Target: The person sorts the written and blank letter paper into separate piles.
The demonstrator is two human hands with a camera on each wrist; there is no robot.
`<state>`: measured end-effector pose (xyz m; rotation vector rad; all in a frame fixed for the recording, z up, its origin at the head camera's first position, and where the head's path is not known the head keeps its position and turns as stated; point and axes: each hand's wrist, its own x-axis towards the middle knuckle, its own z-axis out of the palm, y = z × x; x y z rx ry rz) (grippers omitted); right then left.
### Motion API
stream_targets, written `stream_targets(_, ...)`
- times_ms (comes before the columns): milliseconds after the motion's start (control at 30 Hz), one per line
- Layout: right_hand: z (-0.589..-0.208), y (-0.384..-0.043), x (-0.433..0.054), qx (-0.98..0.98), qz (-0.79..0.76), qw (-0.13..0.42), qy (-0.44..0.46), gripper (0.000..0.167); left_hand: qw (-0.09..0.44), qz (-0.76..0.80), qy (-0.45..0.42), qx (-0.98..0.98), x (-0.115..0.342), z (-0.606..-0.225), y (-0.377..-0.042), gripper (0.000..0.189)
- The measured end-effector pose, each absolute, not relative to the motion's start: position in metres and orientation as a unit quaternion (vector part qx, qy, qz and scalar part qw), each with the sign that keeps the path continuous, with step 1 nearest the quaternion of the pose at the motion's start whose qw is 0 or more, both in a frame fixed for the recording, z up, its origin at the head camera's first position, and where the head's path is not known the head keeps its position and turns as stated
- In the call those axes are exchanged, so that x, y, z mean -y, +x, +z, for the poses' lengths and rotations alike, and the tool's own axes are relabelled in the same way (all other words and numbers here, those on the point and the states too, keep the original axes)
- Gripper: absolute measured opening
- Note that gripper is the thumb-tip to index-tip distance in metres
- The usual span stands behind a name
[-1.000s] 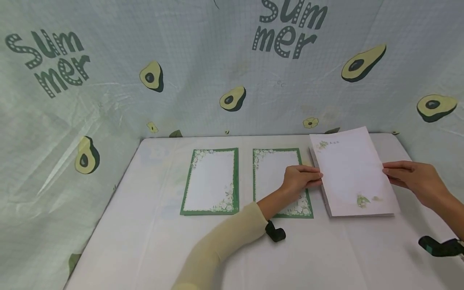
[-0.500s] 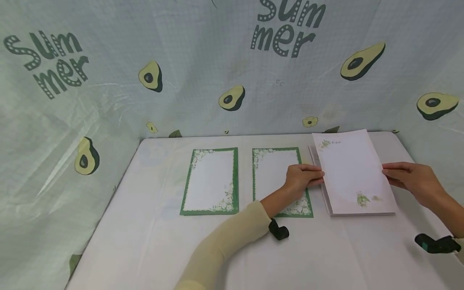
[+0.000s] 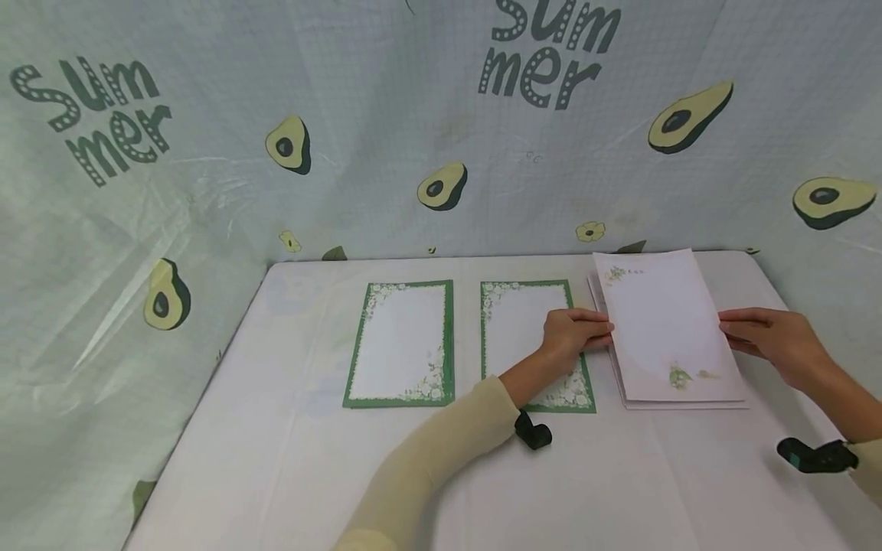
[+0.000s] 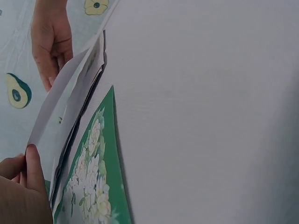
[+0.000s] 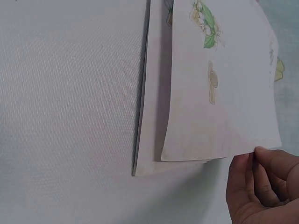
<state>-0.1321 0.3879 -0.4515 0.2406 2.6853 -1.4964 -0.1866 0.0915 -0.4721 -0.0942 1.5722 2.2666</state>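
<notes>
A pale pinkish sheet of paper (image 3: 667,329) with small leaf prints is held between both hands, raised a little over a stack of similar paper (image 5: 152,116). My left hand (image 3: 572,334) pinches its left edge between thumb and fingers; in the left wrist view the sheet bows up from that grip. On the opposite edge my right hand (image 3: 779,340) pinches the sheet, thumb uppermost in the right wrist view. Beneath my left forearm lies a green-bordered floral sheet (image 3: 520,321), partly covered by the hand and wrist.
Another green-bordered floral stack (image 3: 400,344) lies further left on the white tablecloth (image 3: 289,459). A curtain (image 3: 372,99) with avocado prints and lettering hangs behind and to the sides of the table. Black wrist cameras (image 3: 534,431) are strapped to both wrists.
The sheet has separated from the stack below, which now shows along its left and lower edges. Both hands keep their pinch; the right hand has shifted slightly left.
</notes>
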Motion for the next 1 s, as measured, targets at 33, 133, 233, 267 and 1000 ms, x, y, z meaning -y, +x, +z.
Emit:
stream_targets(33,-0.452,-0.132,-0.388,-0.87,-0.487,0.03,0.075,0.048,0.187,0.806,-0.034,-0.56,-0.092,-0.472,-0.187,0.011)
stream_targets(133,-0.452,-0.132,-0.388,-0.868,-0.489,0.036,0.074,0.049,0.184,0.804,-0.039,-0.565,-0.092,-0.473,-0.187,0.011)
stream_targets(233,-0.454,-0.132,-0.388,-0.87,-0.485,0.041,0.076,0.05,0.18,0.8,-0.046,-0.57,-0.092,-0.474,-0.186,0.01)
stream_targets(267,-0.454,-0.132,-0.388,-0.871,-0.483,0.044,0.077,0.051,0.18,0.799,-0.047,-0.572,-0.092,-0.474,-0.187,0.011)
stream_targets(1000,-0.466,-0.135,-0.394,-0.884,-0.46,0.059,0.054,0.053,0.193,0.783,-0.054,-0.588,-0.096,-0.475,-0.191,0.011)
